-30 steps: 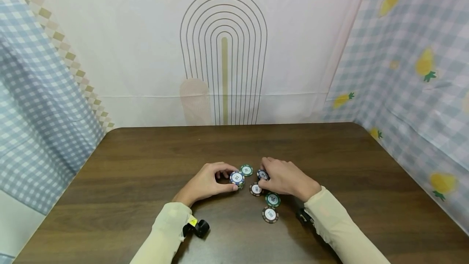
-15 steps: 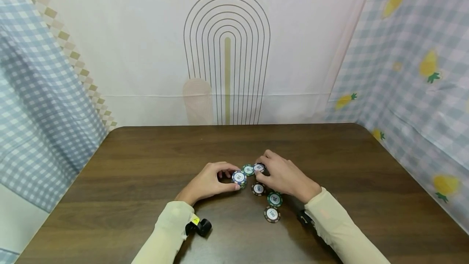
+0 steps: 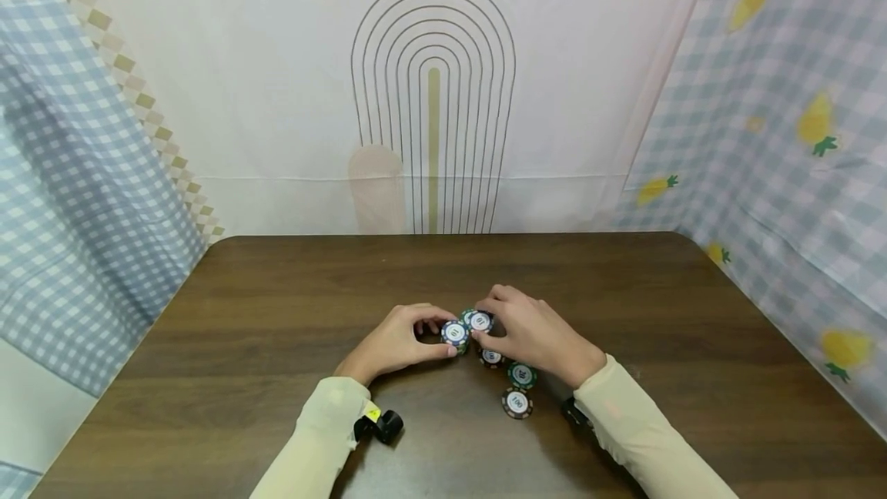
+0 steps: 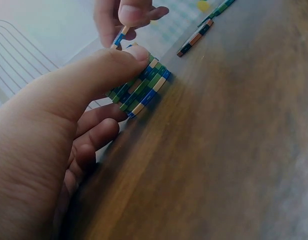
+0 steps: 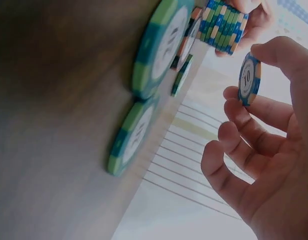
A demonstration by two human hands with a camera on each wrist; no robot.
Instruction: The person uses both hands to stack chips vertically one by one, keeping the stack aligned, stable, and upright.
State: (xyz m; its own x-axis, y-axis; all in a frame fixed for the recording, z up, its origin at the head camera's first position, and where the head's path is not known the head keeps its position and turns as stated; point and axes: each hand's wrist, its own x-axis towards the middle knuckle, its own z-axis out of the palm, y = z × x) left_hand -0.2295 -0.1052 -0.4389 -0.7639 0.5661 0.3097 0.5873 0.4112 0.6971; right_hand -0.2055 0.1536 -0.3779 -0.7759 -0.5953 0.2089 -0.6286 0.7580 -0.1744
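Observation:
My left hand [image 3: 398,339] holds a stack of blue and green poker chips [image 3: 454,334] between thumb and fingers. The stack stands on the table, a blue chip marked 10 on top. Close to its right, my right hand [image 3: 533,329] pinches a single blue poker chip [image 5: 249,80] marked 10. That chip is lifted off the table and stands apart from the stack [image 5: 223,26] in the right wrist view. Below the right fingers lies a black chip [image 3: 491,357], partly hidden. A green chip [image 3: 466,314] shows behind the lifted one, mostly covered from view.
A green chip [image 3: 522,375] and a black chip marked 100 [image 3: 517,403] lie in front of the right hand on the brown wooden table [image 3: 277,306]. A white cloth [image 3: 277,98] hangs behind the table. Checked cloths [image 3: 783,199] hang at both sides.
My right hand has picked up the blue chip and carried it left, towards the stack. My left hand keeps its grip on the stack. The view has shifted slightly.

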